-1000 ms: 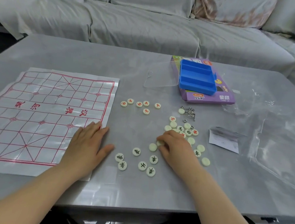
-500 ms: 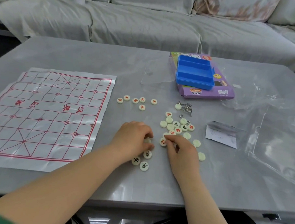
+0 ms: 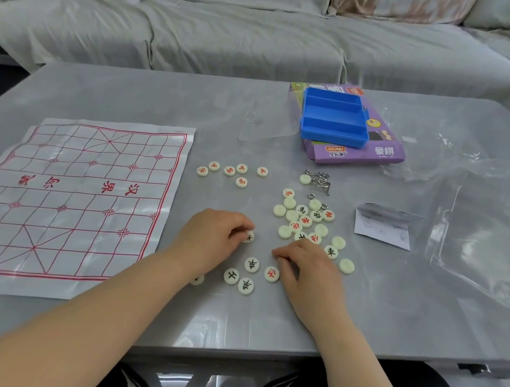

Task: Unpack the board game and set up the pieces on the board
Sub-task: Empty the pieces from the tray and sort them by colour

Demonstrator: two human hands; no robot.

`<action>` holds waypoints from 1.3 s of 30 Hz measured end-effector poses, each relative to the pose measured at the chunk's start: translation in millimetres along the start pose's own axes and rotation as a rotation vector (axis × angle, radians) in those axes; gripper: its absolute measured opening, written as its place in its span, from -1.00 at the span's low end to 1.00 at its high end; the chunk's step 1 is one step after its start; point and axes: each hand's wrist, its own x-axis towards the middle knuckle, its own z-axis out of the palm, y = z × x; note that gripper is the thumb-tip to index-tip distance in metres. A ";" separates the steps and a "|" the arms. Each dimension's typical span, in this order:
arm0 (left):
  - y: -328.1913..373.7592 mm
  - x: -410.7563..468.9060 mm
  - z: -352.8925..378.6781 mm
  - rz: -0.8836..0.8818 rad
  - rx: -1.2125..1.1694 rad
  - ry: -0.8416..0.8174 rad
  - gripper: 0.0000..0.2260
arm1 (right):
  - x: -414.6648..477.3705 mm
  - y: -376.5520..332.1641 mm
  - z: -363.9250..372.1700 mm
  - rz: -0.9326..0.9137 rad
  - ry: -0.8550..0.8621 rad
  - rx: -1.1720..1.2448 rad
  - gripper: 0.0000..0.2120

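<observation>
pieces [image 3: 305,220]: small round ones lie in a loose pile on the counter [image 3: 102,96], right of the flat board [image 3: 73,197] | left hand [image 3: 213,239]: pinches one black-marked piece [image 3: 248,237] | right hand [image 3: 306,264]: fingers curled by the pile, cannot tell if it holds any | blue tray [image 3: 334,117]: sits on the purple box [image 3: 357,154]

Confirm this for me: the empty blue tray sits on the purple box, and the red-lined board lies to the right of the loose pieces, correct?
Not quite. The head view shows the red-lined board to the left of the loose pieces, not the right. The empty blue tray does sit on the purple box.
</observation>
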 end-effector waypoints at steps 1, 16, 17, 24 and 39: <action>-1.3 0.0 0.3 -0.026 -0.058 0.013 -0.79 | -0.1 -0.6 -2.8 0.007 -0.014 0.052 -0.65; -28.0 -9.4 -18.2 -0.153 -0.166 0.094 -0.77 | 59.6 -19.4 -6.7 0.003 -0.199 -0.117 -0.74; -31.4 -10.8 -19.7 -0.156 -0.154 0.086 -0.78 | 73.7 -21.5 -2.5 0.009 -0.201 -0.149 -0.73; -42.4 -15.7 -16.3 -0.125 -0.117 0.083 -0.87 | 130.4 -21.6 27.0 0.032 -0.201 -0.306 -0.71; -6.8 25.8 -6.1 0.076 -0.019 0.008 -0.80 | 39.5 38.8 -25.3 0.228 0.072 -0.050 -0.85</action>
